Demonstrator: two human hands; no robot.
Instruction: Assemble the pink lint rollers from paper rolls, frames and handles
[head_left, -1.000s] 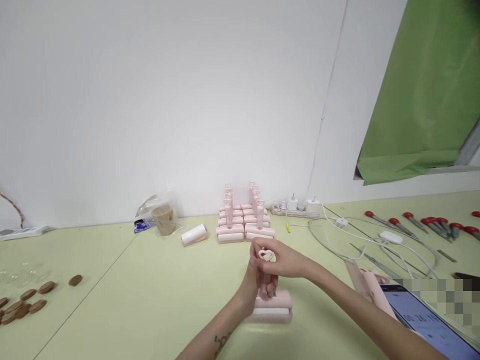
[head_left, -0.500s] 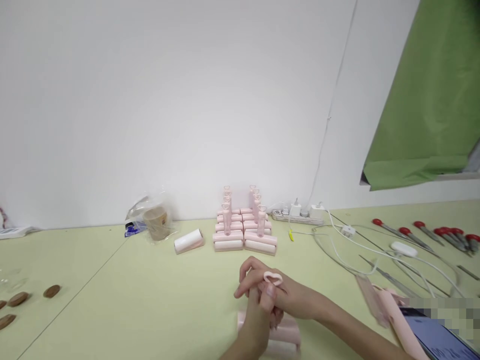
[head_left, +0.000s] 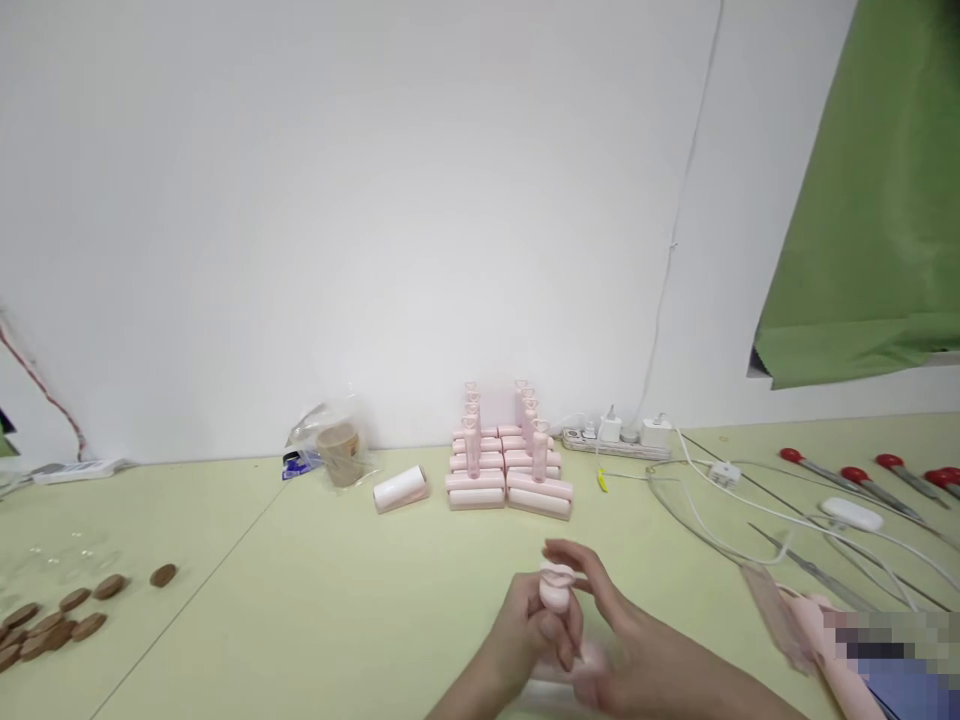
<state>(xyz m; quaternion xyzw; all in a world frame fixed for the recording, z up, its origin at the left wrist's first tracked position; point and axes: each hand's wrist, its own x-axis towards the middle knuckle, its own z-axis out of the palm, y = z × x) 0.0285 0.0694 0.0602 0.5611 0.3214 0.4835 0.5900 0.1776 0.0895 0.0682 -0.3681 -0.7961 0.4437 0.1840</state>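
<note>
Blur covers the lower middle of the view, where both hands are cut off by the bottom edge and only the forearms' ends are seen. A pink roller (head_left: 556, 592) is held upright between the hands, just above the pale green surface (head_left: 337, 600); its heart-shaped handle top is seen clearly, while its drum, low between the palms, is smeared and partly hidden. The left hand (head_left: 525, 635) is closed around the handle shaft, fingers curled tight against it. The right hand (head_left: 630, 655) is set just to the right, loosely curved, with its fingertips (head_left: 570, 553) arched over the heart top; whether it grips the drum below cannot be told. Well beyond the hands, against the white wall, a stack of pink rollers (head_left: 506, 470) is arranged in two rows with handles upright. A white roll (head_left: 401, 490) is laid just left of the stack, and a paper cup (head_left: 337, 440) is wrapped in a clear bag further left. Brown discs (head_left: 60, 620) are scattered at the far left edge. To the right, a power strip (head_left: 619, 440) with white plugs, trailing cables and red-handled tools (head_left: 862, 475) are spread out. A green sheet (head_left: 877, 200) is hung at the upper right. At the lower right corner a pink object (head_left: 814, 625) is partly masked by a pixelated patch and cannot be made out.
</note>
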